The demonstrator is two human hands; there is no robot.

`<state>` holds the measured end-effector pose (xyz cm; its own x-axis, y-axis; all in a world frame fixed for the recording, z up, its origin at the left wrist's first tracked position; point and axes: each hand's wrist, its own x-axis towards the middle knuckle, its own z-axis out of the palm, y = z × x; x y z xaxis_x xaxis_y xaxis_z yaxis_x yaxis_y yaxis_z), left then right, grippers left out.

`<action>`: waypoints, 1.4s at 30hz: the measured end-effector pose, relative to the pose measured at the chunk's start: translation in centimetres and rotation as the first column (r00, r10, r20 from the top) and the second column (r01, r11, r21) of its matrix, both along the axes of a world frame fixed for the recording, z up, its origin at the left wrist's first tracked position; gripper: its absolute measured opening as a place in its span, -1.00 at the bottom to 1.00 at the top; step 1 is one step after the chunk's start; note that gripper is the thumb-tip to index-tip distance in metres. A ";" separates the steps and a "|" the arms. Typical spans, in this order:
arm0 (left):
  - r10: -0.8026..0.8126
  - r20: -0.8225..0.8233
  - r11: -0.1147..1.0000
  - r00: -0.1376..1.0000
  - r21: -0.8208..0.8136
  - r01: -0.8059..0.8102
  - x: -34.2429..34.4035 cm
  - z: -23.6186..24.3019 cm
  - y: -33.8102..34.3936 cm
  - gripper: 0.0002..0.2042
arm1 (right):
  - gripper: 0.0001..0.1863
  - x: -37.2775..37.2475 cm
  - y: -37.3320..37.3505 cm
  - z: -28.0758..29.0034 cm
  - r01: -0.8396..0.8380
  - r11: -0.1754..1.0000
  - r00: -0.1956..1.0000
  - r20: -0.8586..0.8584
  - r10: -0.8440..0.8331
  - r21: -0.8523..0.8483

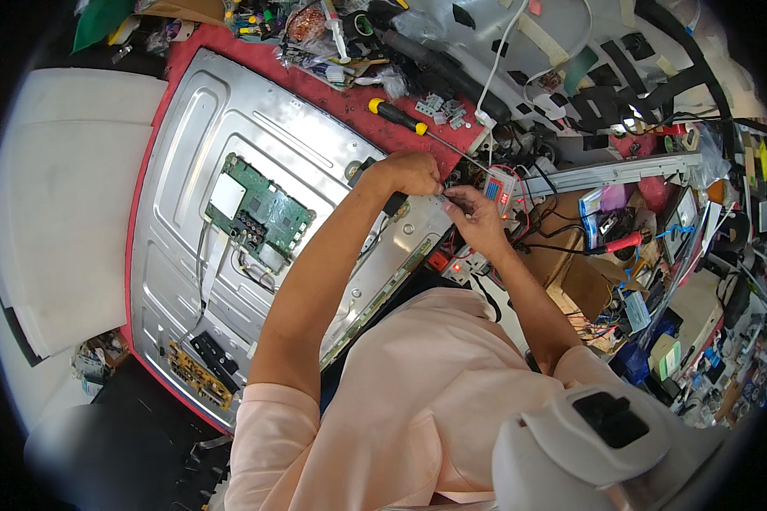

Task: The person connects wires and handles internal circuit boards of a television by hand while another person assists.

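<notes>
My left hand [412, 173] is closed, with its fingertips drawn together above the right corner of a large silver metal panel [268, 128], which looks like the back of a flat screen. My right hand [479, 220] meets it there, thumb and fingers pinched close to the left fingertips. Whatever small thing lies between them is too small to make out. Under my left wrist a black part [395, 203] partly shows. A green circuit board [260, 209] sits on the panel's middle, and a yellow-brown board [198, 375] lies at its lower left end.
A red mat [349, 111] lies beneath the panel. On it rest a yellow-and-black screwdriver [400, 117] and several grey connectors [441, 111]. Beside my right hand are a small meter-like box [498, 189] and a power strip [464, 266] with a red light. Cables and cardboard [586, 288] crowd the right.
</notes>
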<state>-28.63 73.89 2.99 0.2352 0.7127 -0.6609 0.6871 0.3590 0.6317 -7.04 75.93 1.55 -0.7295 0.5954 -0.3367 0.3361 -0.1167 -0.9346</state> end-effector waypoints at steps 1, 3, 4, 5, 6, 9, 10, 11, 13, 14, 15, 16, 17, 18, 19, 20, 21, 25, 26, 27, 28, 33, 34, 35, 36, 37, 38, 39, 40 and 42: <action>-0.017 -0.016 1.000 1.000 -0.007 0.017 0.0 -0.1 0.1 -0.74 | -0.75 -0.1 -0.1 0.1 -0.003 0.999 0.999 0.034 0.002 0.050; -0.020 -0.015 1.000 1.000 0.018 0.021 0.0 -0.2 0.0 -0.73 | -0.77 -0.4 -0.2 0.3 -0.010 0.989 0.999 0.052 0.002 0.151; -0.025 -0.021 0.999 0.999 0.028 0.026 -0.1 -0.3 0.0 -0.72 | -0.78 -0.4 -0.2 0.4 -0.021 0.979 0.998 0.054 0.010 0.202; -0.011 0.002 0.999 1.000 0.046 0.011 -0.1 -0.4 0.0 -0.72 | -0.79 -0.5 -0.2 0.4 -0.032 0.968 0.998 0.062 0.017 0.247; -0.001 0.022 0.998 1.000 0.061 0.000 -0.2 -0.5 -0.1 -0.72 | -0.80 -0.6 -0.3 0.5 -0.040 0.957 0.997 0.077 0.019 0.289; 0.010 0.064 0.999 0.998 0.041 -0.013 -0.3 -0.8 0.0 -0.69 | -0.77 -0.5 -0.4 0.5 -0.005 0.894 1.000 0.009 0.002 0.449; 0.004 0.082 1.000 0.997 0.010 -0.005 0.1 -0.8 -0.3 -0.68 | -0.78 0.0 -0.7 0.7 0.003 0.936 0.998 0.058 -0.024 0.351; 0.001 0.064 1.000 0.998 0.022 -0.002 0.1 -0.9 -0.2 -0.67 | -0.78 0.1 -0.6 0.5 0.019 0.963 0.995 0.085 -0.044 0.268; -0.023 0.026 0.999 0.999 0.025 0.022 0.4 -0.9 -0.2 -0.64 | -0.78 0.1 -0.3 0.1 0.043 0.993 0.994 0.098 -0.053 0.108; -0.021 0.019 0.999 1.000 0.024 0.020 0.4 -0.9 -0.2 -0.63 | -0.78 0.0 0.0 -0.1 0.051 0.998 0.995 0.080 -0.054 0.035; -0.021 0.003 0.999 1.000 0.026 0.021 0.5 -0.9 -0.1 -0.61 | -0.78 -0.1 0.2 -0.4 0.067 0.997 0.994 0.092 -0.063 -0.043; -0.028 -0.021 0.999 0.999 0.036 0.029 0.5 -0.8 -0.1 -0.60 | -0.78 -0.1 0.3 -0.4 0.051 0.998 0.997 0.066 -0.048 -0.040; -0.021 -0.019 0.999 1.000 0.044 0.022 0.4 -0.7 0.0 -0.60 | -0.77 -0.1 0.4 -0.5 0.043 0.998 0.997 0.069 -0.040 -0.044; -0.020 -0.025 0.998 0.999 0.057 0.022 0.4 -0.6 0.1 -0.60 | -0.77 -0.2 0.5 -0.4 0.043 0.998 0.993 0.114 -0.036 -0.055; -0.024 -0.052 0.996 0.998 0.079 0.028 0.1 -0.5 0.5 -0.59 | -0.77 -0.6 0.9 -0.5 0.027 0.999 0.994 0.103 -0.025 -0.024; -0.017 -0.038 0.998 0.999 0.055 0.019 0.1 -0.4 0.5 -0.59 | -0.77 -0.6 0.8 -0.2 0.017 1.000 0.990 0.141 -0.015 -0.008; -0.014 -0.041 0.999 0.999 0.034 0.015 0.1 -0.3 0.7 -0.59 | -0.76 -0.7 0.7 0.0 0.000 1.000 0.991 0.137 -0.003 0.018; -0.038 -0.069 0.999 0.997 0.020 0.039 0.1 -0.5 0.7 -0.61 | -0.77 -1.1 -0.1 1.0 -0.041 0.944 0.997 0.081 0.015 0.328; -0.040 -0.028 0.999 0.999 0.024 0.041 0.1 -0.7 0.7 -0.63 | -0.78 -1.1 -0.2 1.2 -0.065 0.919 0.995 0.091 0.031 0.390; -0.047 0.010 0.998 0.999 0.031 0.046 0.0 -1.0 0.6 -0.65 | -0.79 -1.1 -0.3 1.4 -0.082 0.885 0.995 0.085 0.048 0.459; -0.059 0.041 0.997 0.997 0.044 0.057 -0.2 -1.3 0.5 -0.67 | -0.79 -1.2 -0.4 1.6 -0.075 0.899 0.995 0.097 0.037 0.432; -0.120 0.211 0.992 0.970 0.060 0.110 -1.2 -2.4 0.5 -0.71 | -0.79 -1.3 -0.6 1.8 -0.046 0.897 0.998 0.062 0.021 0.439; -0.102 0.197 0.995 0.975 0.037 0.096 -1.1 -2.4 0.5 -0.71 | -0.79 -1.2 -0.8 1.8 -0.040 0.894 0.998 0.060 0.014 0.446; -0.138 0.202 0.990 0.970 0.058 0.128 -1.2 -2.3 0.5 -0.71 | -0.79 -1.2 -0.8 1.7 -0.033 0.890 0.998 0.057 0.008 0.454; -0.110 0.168 0.994 0.980 0.032 0.106 -0.9 -2.2 0.5 -0.71 | -0.79 -1.2 -0.9 1.6 -0.027 0.887 0.999 0.054 0.002 0.462; -0.093 0.145 0.996 0.985 0.019 0.091 -0.7 -2.0 0.5 -0.71 | -0.79 -1.1 -1.0 1.5 -0.018 0.890 0.999 0.047 -0.004 0.456; -0.108 0.145 0.994 0.984 0.028 0.105 -0.7 -1.7 0.5 -0.69 | -0.78 -1.0 -1.1 1.3 -0.010 0.893 0.999 0.040 -0.009 0.451; -0.104 0.148 0.995 0.984 0.026 0.102 -0.7 -1.5 0.5 -0.68 | -0.78 -0.9 -1.1 1.1 -0.001 0.895 0.999 0.033 -0.015 0.446; -0.109 0.156 0.994 0.982 0.032 0.106 -0.7 -1.3 0.4 -0.68 | -0.77 -0.8 -1.2 0.9 0.014 0.930 0.999 0.034 -0.028 0.368; -0.117 0.145 0.993 0.983 0.039 0.112 -0.6 -1.0 0.4 -0.65 | -0.75 -0.6 -1.2 0.3 0.044 0.977 0.999 0.011 -0.047 0.207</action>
<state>-29.25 74.25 1.96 0.4091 0.6950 -0.5913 0.6214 0.2623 0.7382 -7.61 74.77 1.87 -0.6953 0.6860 -0.2143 0.3499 0.0628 -0.9347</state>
